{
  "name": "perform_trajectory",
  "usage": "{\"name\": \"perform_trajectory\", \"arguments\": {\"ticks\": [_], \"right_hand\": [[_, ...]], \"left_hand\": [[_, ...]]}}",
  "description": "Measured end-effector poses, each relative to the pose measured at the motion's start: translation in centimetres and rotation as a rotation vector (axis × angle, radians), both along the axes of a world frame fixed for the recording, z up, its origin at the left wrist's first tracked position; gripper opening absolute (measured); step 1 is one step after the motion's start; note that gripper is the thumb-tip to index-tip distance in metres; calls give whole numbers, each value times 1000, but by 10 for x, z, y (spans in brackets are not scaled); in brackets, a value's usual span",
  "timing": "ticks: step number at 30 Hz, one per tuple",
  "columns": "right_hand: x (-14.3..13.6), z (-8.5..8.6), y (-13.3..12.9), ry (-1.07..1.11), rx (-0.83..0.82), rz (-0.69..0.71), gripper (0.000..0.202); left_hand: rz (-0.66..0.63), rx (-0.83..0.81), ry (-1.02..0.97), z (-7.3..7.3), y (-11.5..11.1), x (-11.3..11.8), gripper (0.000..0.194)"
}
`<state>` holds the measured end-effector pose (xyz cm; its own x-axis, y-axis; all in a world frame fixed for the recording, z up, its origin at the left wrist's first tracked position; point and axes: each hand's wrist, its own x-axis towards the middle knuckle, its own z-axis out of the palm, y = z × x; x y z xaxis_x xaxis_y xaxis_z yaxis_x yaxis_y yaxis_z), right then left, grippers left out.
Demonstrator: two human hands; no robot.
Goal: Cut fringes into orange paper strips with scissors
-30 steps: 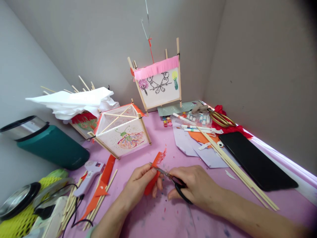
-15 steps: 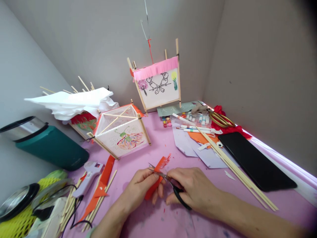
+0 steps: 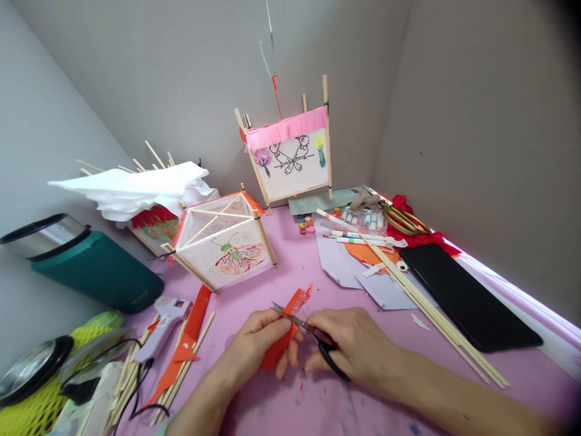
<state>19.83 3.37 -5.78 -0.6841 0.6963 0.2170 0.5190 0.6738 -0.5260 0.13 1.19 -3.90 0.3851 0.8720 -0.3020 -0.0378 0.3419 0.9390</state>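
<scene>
My left hand (image 3: 265,339) pinches a strip of orange paper (image 3: 278,351) whose far end is cut into a fine fringe. In my right hand (image 3: 349,342) is a pair of scissors (image 3: 333,360) with black handles. Their blades lie across the strip just ahead of my left thumb, at the inner end of the fringe. Beyond my hands stands a paper lantern (image 3: 238,257) on a wooden stick frame, with an insect drawn on its front panel. Farther back a second lantern (image 3: 295,163) with pink fringe and drawn birds hangs from a red cord.
Left of my hands are a lilac glue gun (image 3: 163,321), a long orange paper piece (image 3: 186,345), thin sticks and a teal tumbler (image 3: 97,266). To the right lie long wooden sticks (image 3: 436,315), a black phone (image 3: 467,297), markers (image 3: 363,236) and gold-handled scissors (image 3: 406,218).
The strip's lower end and the fingers of my left hand have shifted slightly. The scissors stay almost in the same place across the paper, and the view has tilted a little.
</scene>
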Motion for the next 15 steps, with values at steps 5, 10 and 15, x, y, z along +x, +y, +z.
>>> {"name": "perform_trajectory", "arguments": {"ticks": [5, 10, 15], "right_hand": [[1, -1, 2, 15, -11, 4, 43], [2, 2, 2, 42, -48, -16, 43], [4, 6, 4, 79, -87, -39, 41]], "left_hand": [[-1, 5, -1, 0, 0, 0, 28], [-20, 97, 101, 3, 2, 2, 31], [-6, 196, 179, 11, 3, 1, 25]]}}
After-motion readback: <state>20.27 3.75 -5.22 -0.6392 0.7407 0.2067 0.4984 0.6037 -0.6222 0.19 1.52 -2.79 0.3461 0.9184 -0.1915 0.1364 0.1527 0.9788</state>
